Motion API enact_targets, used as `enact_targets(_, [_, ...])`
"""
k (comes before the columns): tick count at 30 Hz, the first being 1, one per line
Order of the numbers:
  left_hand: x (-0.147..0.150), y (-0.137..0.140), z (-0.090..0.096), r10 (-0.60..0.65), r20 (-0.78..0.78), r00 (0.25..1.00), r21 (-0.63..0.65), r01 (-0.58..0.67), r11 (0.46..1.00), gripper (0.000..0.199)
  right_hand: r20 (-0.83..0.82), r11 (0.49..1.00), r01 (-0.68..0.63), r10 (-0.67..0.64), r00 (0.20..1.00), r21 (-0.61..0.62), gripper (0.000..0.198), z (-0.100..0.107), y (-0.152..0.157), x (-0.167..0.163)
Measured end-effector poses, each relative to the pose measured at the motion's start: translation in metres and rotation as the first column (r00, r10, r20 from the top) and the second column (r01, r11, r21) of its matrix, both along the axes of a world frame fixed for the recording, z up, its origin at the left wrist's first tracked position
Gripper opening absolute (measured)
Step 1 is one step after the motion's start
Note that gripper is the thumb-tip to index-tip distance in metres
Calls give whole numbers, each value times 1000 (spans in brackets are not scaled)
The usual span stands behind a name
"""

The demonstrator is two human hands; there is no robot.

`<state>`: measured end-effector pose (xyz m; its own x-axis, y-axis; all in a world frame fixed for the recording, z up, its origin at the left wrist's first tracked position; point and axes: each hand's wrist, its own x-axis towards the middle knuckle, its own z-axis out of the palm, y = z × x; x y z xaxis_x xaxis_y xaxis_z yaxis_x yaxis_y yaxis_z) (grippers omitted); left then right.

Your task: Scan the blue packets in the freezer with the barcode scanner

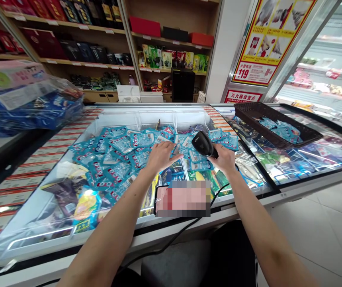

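My right hand [223, 158] is wrapped round the handle of a black handheld barcode scanner [201, 142], whose head points to the left over the packets. Fingers stretched out and thumb apart, my left hand [162, 156] hovers at or just above several small blue packets [142, 139]; whether its fingertips touch one I cannot tell. Many such packets lie spread across the glass top [69, 233] of a chest freezer, some with white barcode labels facing up. Below my hands a phone [161, 200] with a blurred-out screen lies near the front edge.
A dark brown basket [305, 137] with more blue packets stands on the glass at right. Plastic-wrapped boxes [24, 99] are stacked at left. A black cable [185, 228] runs over the front edge. Goods shelves [171, 38] stand behind, and tiled floor [326, 215] shows at right.
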<state>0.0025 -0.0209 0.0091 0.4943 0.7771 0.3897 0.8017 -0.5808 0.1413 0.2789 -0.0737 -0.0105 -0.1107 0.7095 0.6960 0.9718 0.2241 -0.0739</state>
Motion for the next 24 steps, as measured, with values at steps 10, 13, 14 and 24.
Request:
enact_targets(10, [5,5,-10,72,21,997,-65,-70,995,53,-1,1000,-7,7,1000,24,35,0,0,0])
enact_targets(13, [2,8,-7,98,81,992,-168,-83,982,55,5,1000,-5,5,1000,11,35,-1,0,0])
enact_targets(14, [2,8,-6,113,109,988,-201,-89,975,57,6,1000,-6,6,1000,9,35,-1,0,0])
enact_targets(24, [-4,15,-1,209,631,748,-322,7,947,58,5,1000,-14,14,1000,11,35,-2,0,0])
